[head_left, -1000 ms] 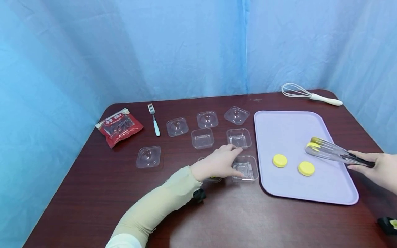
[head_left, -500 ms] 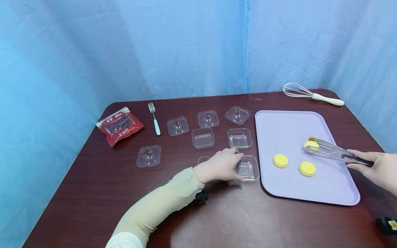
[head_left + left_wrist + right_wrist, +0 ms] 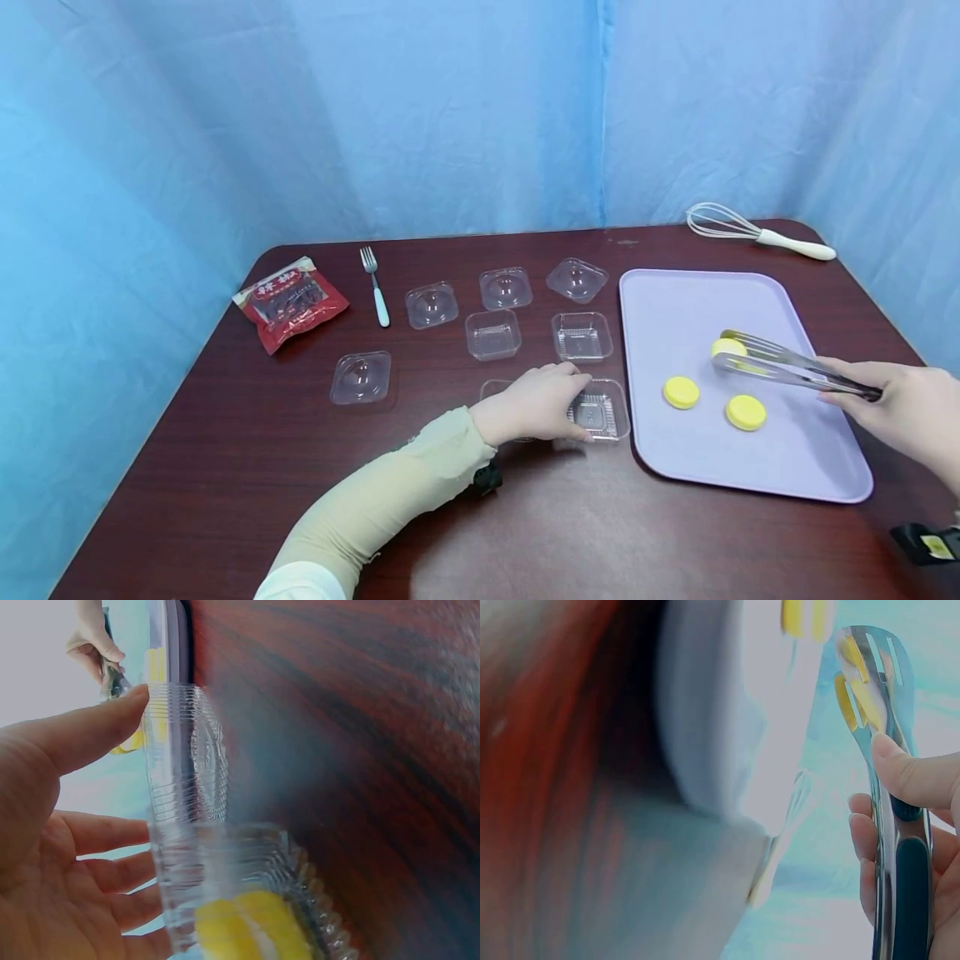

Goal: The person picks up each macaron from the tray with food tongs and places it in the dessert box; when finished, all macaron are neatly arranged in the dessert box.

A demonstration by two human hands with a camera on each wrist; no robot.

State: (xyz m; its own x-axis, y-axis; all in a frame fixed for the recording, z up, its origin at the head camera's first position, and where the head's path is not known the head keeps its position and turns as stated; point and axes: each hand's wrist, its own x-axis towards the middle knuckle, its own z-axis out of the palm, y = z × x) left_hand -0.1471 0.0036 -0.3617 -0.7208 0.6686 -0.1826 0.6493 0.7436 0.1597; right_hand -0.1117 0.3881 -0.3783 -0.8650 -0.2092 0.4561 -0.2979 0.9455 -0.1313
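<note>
My left hand (image 3: 536, 402) holds the left side of a clear square plastic container (image 3: 609, 408), thumb at its near corner and fingers along its rim in the left wrist view. Beneath that hand, a second clear container (image 3: 277, 844) holds a yellow macaron (image 3: 225, 934) with a pale filling. My right hand (image 3: 900, 404) grips metal tongs (image 3: 787, 357) with dark handle pads; their slotted ends are around another yellow macaron (image 3: 726, 348) over the lilac tray (image 3: 705, 304). Two more macarons, one on the left (image 3: 681, 392) and one nearer (image 3: 746, 412), lie on the tray.
Two clear containers (image 3: 492, 335) and several domed clear lids (image 3: 431, 306) stand behind my left hand. A red food packet (image 3: 292, 304) and a fork (image 3: 377, 292) lie at the back left. A whisk (image 3: 757, 233) lies behind the tray.
My right hand has moved left with the tongs, and the macaron between their ends has shifted left too. My left hand's fingers have closed in on the container's left edge.
</note>
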